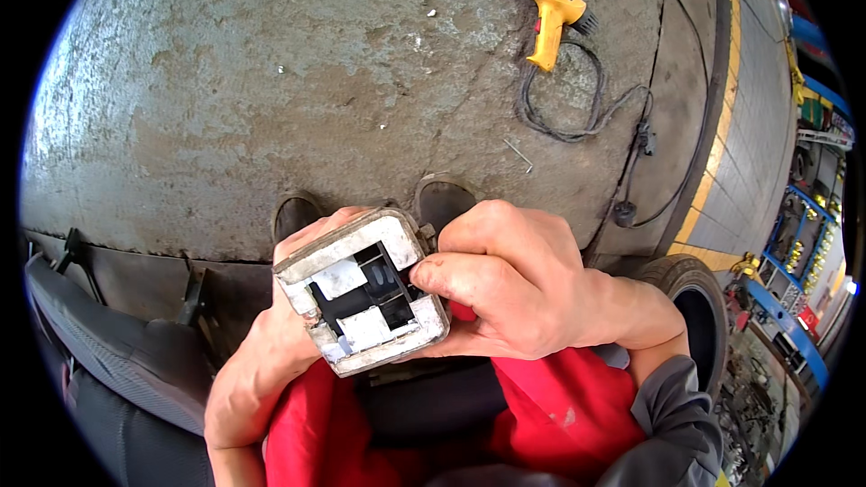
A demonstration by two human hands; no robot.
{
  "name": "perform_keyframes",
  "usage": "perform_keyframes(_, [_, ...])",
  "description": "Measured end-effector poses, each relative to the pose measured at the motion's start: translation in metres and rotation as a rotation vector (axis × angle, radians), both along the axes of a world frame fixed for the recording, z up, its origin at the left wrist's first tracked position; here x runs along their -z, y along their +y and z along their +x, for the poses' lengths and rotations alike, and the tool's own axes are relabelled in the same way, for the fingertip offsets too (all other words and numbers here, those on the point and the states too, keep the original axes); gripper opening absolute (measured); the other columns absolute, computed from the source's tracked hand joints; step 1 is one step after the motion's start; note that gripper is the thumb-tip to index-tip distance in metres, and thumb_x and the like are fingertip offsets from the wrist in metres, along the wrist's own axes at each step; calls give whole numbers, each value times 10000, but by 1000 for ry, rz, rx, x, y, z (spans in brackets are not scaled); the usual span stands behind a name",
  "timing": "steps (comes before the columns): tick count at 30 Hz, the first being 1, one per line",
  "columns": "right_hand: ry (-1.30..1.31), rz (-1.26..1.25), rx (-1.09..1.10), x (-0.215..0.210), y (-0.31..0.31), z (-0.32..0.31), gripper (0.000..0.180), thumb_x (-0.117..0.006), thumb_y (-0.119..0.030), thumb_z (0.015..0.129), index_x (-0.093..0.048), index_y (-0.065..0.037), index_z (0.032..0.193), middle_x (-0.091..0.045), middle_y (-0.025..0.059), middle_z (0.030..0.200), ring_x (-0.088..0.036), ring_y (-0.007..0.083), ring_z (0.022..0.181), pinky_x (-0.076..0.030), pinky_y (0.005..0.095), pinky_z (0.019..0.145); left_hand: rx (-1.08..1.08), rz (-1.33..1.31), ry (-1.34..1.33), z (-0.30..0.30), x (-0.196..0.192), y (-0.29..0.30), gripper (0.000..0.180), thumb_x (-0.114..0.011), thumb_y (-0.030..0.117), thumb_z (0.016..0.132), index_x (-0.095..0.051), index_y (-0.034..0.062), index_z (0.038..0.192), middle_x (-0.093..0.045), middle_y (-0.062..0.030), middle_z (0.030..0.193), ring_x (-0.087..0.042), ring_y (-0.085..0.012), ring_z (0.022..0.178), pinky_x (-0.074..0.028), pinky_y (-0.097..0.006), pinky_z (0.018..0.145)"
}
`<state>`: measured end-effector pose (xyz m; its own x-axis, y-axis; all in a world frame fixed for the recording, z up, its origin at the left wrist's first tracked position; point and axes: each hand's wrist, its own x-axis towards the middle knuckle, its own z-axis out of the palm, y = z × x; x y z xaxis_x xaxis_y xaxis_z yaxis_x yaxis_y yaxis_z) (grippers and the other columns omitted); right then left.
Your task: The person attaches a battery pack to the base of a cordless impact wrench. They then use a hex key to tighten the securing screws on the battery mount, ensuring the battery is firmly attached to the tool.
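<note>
A grimy off-white rectangular housing (pixel 343 280) is held tilted above my lap, between both hands. Its front has an opening with dark recesses and thin cross bars, and pale panels sit inside it. My left hand (pixel 290 329) is closed round its left side, with fingertips showing along the far edge. At the right edge, my right hand (pixel 519 280) is closed on the housing, its thumb bent at the rim of the opening. The other right fingers are mostly hidden, so I cannot tell whether they hold anything small. A bit of red shows under the right thumb.
A yellow heat gun (pixel 555 13) lies on the worn concrete floor (pixel 298 117), its black cable (pixel 564 137) looped beside it. Nearer is a thin metal rod (pixel 519 155). A tyre (pixel 677 280) stands at right, dark seats (pixel 126 334) at left, blue racks (pixel 789 329) far right.
</note>
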<state>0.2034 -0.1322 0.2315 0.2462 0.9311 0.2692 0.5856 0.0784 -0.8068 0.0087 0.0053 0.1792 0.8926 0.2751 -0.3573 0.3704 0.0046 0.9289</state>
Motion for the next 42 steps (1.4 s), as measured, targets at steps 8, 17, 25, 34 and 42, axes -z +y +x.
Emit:
perform_keyframes(8, [66,-9,13,-6,-5,0,540,-963,-314,718,-686,-45,1097,-613,72,966,-677,221,743,-551,335,611,-124,-333,86,-1,7,-14,490,-936,267,730,-723,114,1144,-719,-53,1081,-714,-258,973,-595,-380,840])
perform_keyframes(17, [226,-74,43,-7,-15,1,613,-1005,-258,703,-701,-42,1189,-641,108,1104,-706,249,847,-596,340,641,227,449,-116,16,-1,6,492,-919,311,743,-743,134,1167,-735,-27,1094,-725,-243,1001,-598,-371,860])
perform_keyframes(25, [231,-336,-22,-18,-18,15,779,-1104,-319,606,-695,-40,1206,-635,128,1205,-660,216,1046,-581,334,820,198,540,1,17,-18,4,573,-878,401,752,-753,145,1250,-721,-26,1097,-739,-251,929,-611,-397,795])
perform_keyframes(34, [379,-314,17,-10,-26,5,821,-1103,-277,590,-679,-54,1257,-593,100,1240,-575,211,1146,-469,366,1019,180,671,-178,18,-17,9,547,-857,344,736,-756,112,1222,-701,-29,1061,-716,-234,839,-591,-383,713])
perform_keyframes(42, [325,-296,-22,-11,-18,11,699,-1059,-295,669,-718,-39,1222,-651,121,1204,-628,242,1119,-513,369,974,147,617,-134,14,-12,8,554,-869,339,740,-753,111,1231,-713,-31,1046,-730,-248,833,-598,-390,729])
